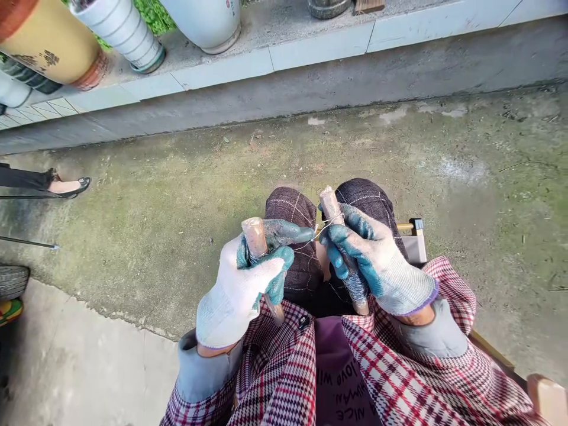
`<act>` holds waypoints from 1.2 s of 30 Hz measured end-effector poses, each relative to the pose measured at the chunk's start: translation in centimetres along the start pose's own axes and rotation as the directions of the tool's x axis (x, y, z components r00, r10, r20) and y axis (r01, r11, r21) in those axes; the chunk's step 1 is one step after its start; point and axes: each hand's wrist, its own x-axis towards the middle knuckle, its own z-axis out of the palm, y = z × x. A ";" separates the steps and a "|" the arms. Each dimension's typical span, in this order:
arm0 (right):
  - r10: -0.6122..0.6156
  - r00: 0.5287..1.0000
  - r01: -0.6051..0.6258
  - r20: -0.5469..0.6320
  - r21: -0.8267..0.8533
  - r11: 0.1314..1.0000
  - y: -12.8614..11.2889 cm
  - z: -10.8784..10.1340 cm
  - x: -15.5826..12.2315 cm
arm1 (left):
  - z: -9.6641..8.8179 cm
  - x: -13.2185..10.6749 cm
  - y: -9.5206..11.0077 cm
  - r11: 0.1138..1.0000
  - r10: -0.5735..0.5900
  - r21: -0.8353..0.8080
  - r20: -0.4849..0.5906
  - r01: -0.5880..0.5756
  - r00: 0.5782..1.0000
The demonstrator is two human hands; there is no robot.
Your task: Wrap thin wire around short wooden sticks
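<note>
Both of my hands wear white knit gloves with blue-green coated fingers. My left hand (252, 272) is wrapped round a short wooden stick (254, 235) with wire or cord wound on it; its index finger points toward the right. My right hand (368, 251) grips a second wooden stick (331, 206), tilted, with many turns of thin wire or cord round its lower part. A thin pale strand (326, 225) loops near the top of the right stick and runs toward my left fingertips. Whether it is wire or string I cannot tell.
I sit over a mossy concrete floor (177, 236), on a seat whose frame (416, 236) shows at right. A low tiled ledge (319, 59) bears several plant pots, among them a yellow one (53, 47). Another person's foot (68, 187) is at left.
</note>
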 end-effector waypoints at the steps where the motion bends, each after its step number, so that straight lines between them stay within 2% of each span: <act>1: -0.007 1.000 0.008 -0.021 0.005 1.000 0.1 -0.2 0.2 | -0.1 -0.3 0.0 1.000 0.018 -0.003 -0.018 -0.018 1.000; 4: -0.024 0.998 0.025 -0.053 0.020 0.999 0.3 -0.6 0.5 | -0.4 -1.1 0.2 0.999 0.054 0.005 -0.081 -0.053 0.995; 7: -0.010 1.000 0.011 -0.017 0.022 1.000 0.5 -0.8 0.4 | -0.6 -1.3 0.3 0.995 0.100 0.039 -0.141 -0.095 0.985; 12: 0.036 0.998 -0.039 0.059 0.059 0.997 0.4 -0.4 -0.1 | 0.0 0.1 0.0 0.968 0.194 0.214 -0.291 -0.134 0.937; 17: 0.034 0.992 -0.043 0.120 0.072 0.997 0.3 0.2 -0.8 | 1.6 1.1 -0.9 0.971 0.176 0.209 -0.276 -0.120 0.945; 21: 0.034 0.991 -0.039 0.129 0.038 0.999 0.3 0.4 -1.3 | 2.7 0.8 -0.9 0.950 0.231 0.264 -0.240 -0.165 0.943; 24: -0.022 0.993 0.031 0.112 -0.078 0.996 0.6 0.6 -1.5 | 3.1 0.3 -0.5 0.950 0.226 0.268 -0.228 -0.162 0.947; 26: -0.124 0.989 0.139 0.080 -0.214 0.967 0.9 0.6 -1.5 | 3.1 0.1 -0.1 0.957 0.206 0.248 -0.224 -0.148 0.953; 28: -0.235 0.969 0.244 0.069 -0.371 0.896 1.3 0.5 -1.5 | 3.0 0.0 0.0 0.962 0.192 0.234 -0.207 -0.142 0.959; 31: -0.292 0.951 0.294 0.099 -0.572 0.765 1.5 0.3 -1.4 | 2.9 0.0 0.0 0.963 0.174 0.234 -0.175 -0.130 0.969; 33: -0.302 0.945 0.310 0.124 -0.628 0.714 1.4 0.2 -1.4 | 2.9 0.1 -0.2 0.959 0.172 0.254 -0.173 -0.125 0.970; 36: -0.300 0.939 0.338 0.167 -0.589 0.734 1.3 0.1 -1.4 | 3.1 0.3 -0.6 0.930 0.229 0.327 -0.155 -0.169 0.961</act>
